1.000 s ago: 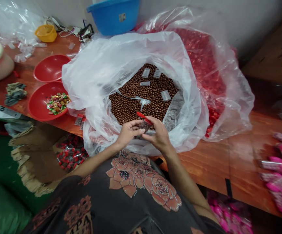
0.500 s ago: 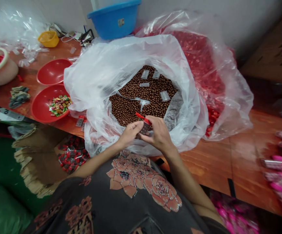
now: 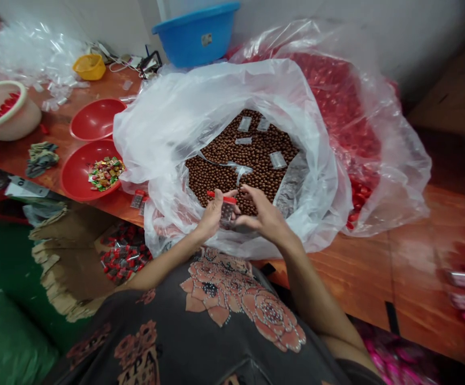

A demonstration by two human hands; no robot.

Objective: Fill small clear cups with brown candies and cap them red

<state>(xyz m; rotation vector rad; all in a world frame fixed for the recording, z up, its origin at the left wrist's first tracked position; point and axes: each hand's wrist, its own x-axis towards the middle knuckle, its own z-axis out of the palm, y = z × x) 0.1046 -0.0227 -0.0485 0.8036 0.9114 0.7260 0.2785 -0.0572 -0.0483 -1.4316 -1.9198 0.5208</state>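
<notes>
My left hand (image 3: 215,215) grips a small clear plastic tube (image 3: 227,211) with a red cap, just above the bag's front fold. Dark contents show through its wall. My right hand (image 3: 265,214) is close beside it, fingers curled over the brown balls, with nothing visible in them. The glossy brown balls (image 3: 240,166) fill a large clear plastic bag (image 3: 158,144) in front of me. Several small clear sachets (image 3: 277,160) lie on top of the balls.
A second clear bag of red-wrapped sweets (image 3: 336,101) rises behind on the wooden table (image 3: 360,278). Two red bowls (image 3: 96,120) stand at left, one holding mixed sweets. A blue basin (image 3: 196,35) stands at the back. Cardboard with red-and-black packets (image 3: 123,259) lies below the table edge.
My right hand has come off the red-capped tube and moved slightly right, leaving it in my left hand. The tube's cap now points left. The whole scene has shifted slightly right in view.
</notes>
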